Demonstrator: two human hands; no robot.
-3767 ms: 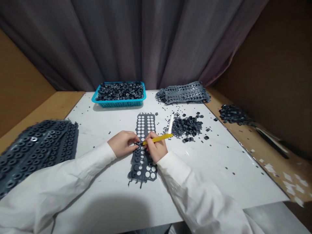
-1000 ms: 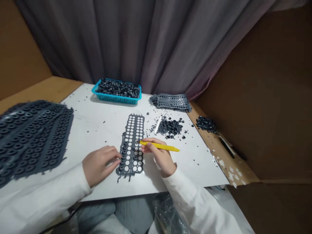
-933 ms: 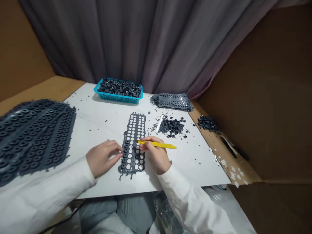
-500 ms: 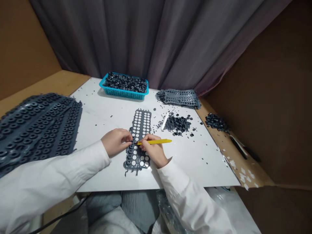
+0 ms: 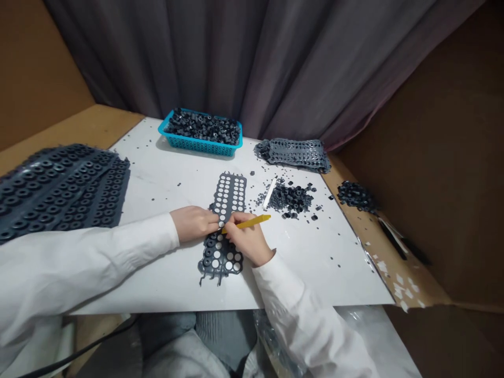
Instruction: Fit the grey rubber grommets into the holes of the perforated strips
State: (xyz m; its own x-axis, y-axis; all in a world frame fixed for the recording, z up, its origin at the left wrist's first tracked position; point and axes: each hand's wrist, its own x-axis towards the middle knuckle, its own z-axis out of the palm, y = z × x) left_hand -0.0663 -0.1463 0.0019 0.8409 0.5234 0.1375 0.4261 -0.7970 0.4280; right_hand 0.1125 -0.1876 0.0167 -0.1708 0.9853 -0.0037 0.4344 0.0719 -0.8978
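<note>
The left hand (image 5: 192,223) is pressing its closed fingers onto a perforated dark rubber strip (image 5: 220,257), which is lying mid-frame on the white-topped bench (image 5: 315,262). The right hand (image 5: 249,240) is clamping a yellow-handled knife (image 5: 252,222) just beside them. Working the tip close to those fingers seems best, as they are pinning the strip flat. A heap of loose rings (image 5: 290,198) is lying to the right.

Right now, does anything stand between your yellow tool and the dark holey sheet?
Nothing visible does: the yellow tool, held in the right hand, has its tip right at the dark perforated sheet, next to the left hand's fingers.
</note>
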